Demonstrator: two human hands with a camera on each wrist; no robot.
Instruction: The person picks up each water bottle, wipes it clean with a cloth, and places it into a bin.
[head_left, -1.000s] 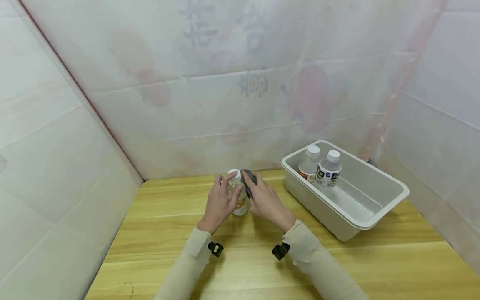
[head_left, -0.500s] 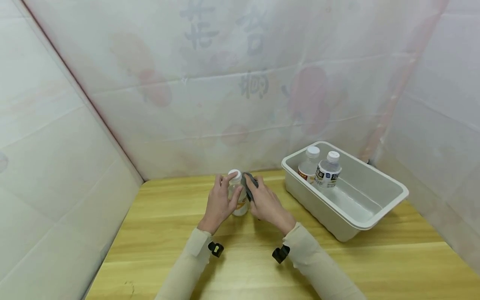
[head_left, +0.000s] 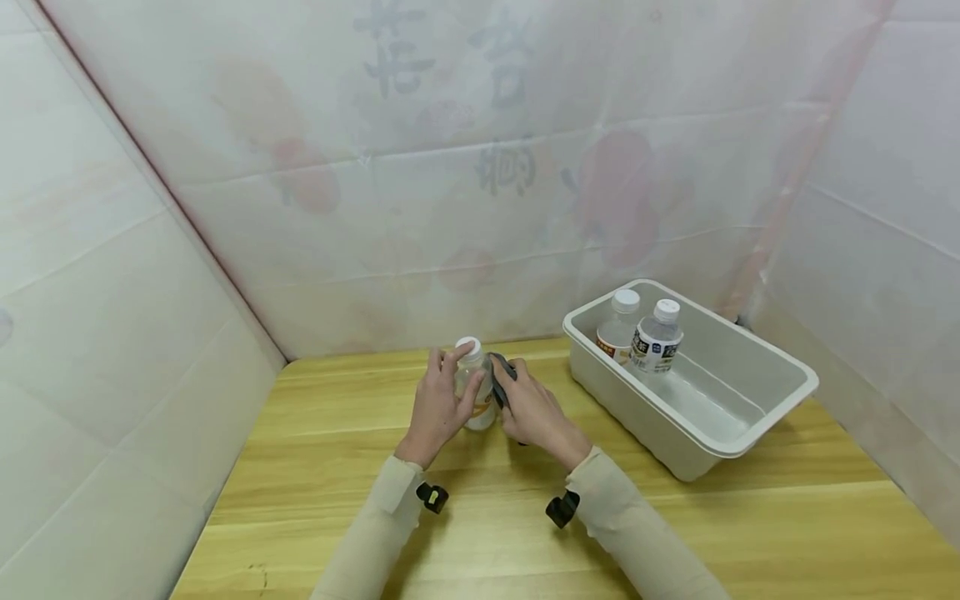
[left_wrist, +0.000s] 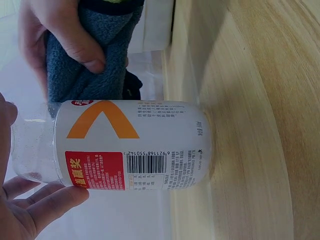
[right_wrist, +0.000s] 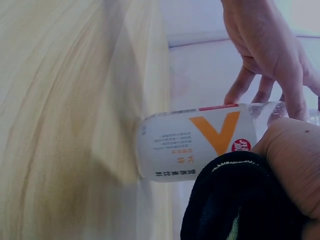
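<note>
Standing on a wooden table (head_left: 675, 533), white-sheeted walls (head_left: 112, 250) around.

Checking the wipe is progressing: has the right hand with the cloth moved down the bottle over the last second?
Yes. The right hand and cloth slid down from beside the bottle's cap.

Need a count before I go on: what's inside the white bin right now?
Two capped bottles stand upright at the far end of the white bin; the rest of its floor shows bare. The near wall hides the floor strip just behind it.
</note>
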